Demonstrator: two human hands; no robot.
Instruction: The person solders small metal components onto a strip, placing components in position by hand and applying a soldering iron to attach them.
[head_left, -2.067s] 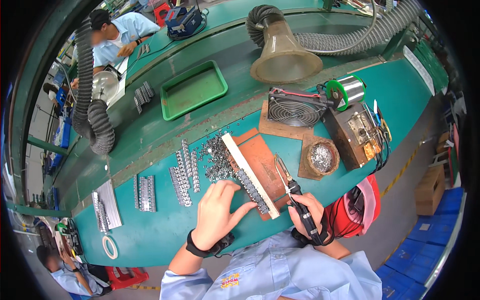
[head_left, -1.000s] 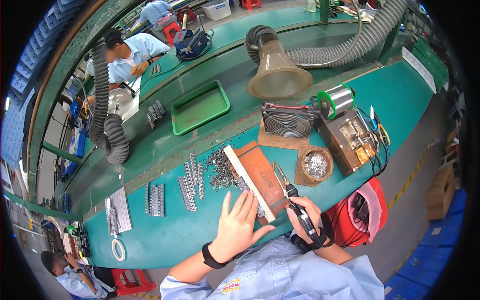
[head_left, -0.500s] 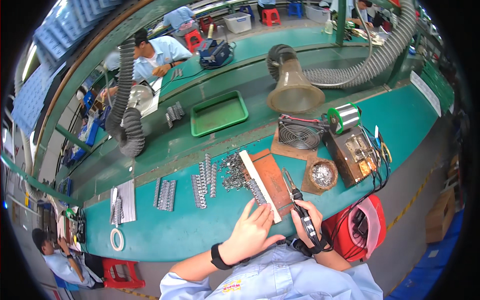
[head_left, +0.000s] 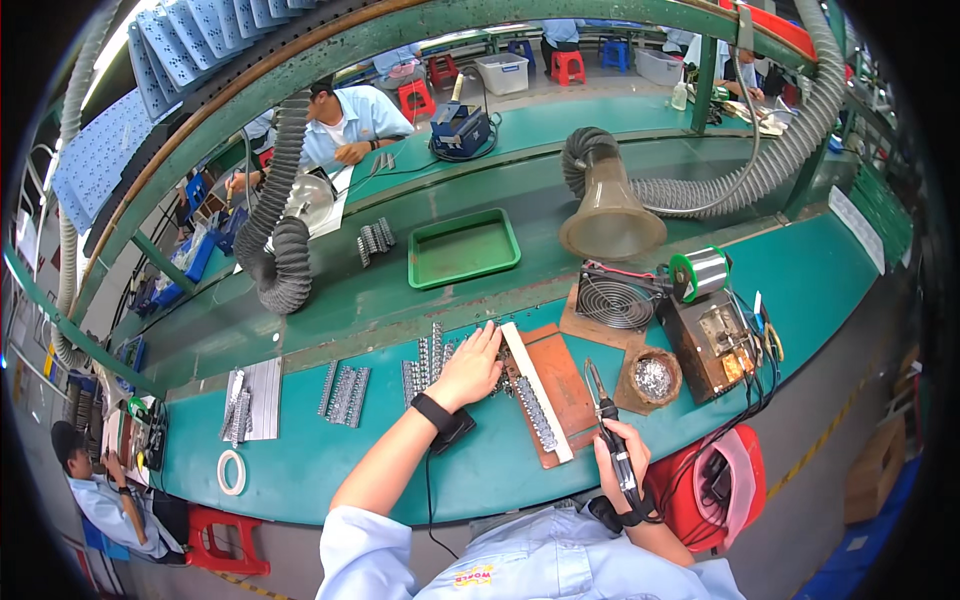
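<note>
My left hand point(head_left: 472, 368) lies stretched out, palm down, over a pile of small metal parts point(head_left: 507, 376), covering most of it. Whether a part is under its fingertips is hidden. In my right hand point(head_left: 622, 455) is a soldering iron point(head_left: 611, 425), its tip pointing up and away over the edge of a brown board point(head_left: 565, 375). A white strip point(head_left: 532, 385) lies along this board, with a row of small metal pieces point(head_left: 537, 415) lined up against its left side. The iron's tip is apart from that row.
Left of the pile are grouped rows of metal pieces point(head_left: 346, 394), a grey plate point(head_left: 262, 400) and a tape roll point(head_left: 231, 472). To the right stand a fan point(head_left: 612, 300), a solder spool point(head_left: 699, 274), a soldering station point(head_left: 705, 335) and a round pot point(head_left: 652, 378). A green tray point(head_left: 463, 248) lies beyond.
My left hand has left the row beside the white strip and reached forward and left to the pile. The soldering iron stays in my right hand, slightly lower. The view has shifted.
</note>
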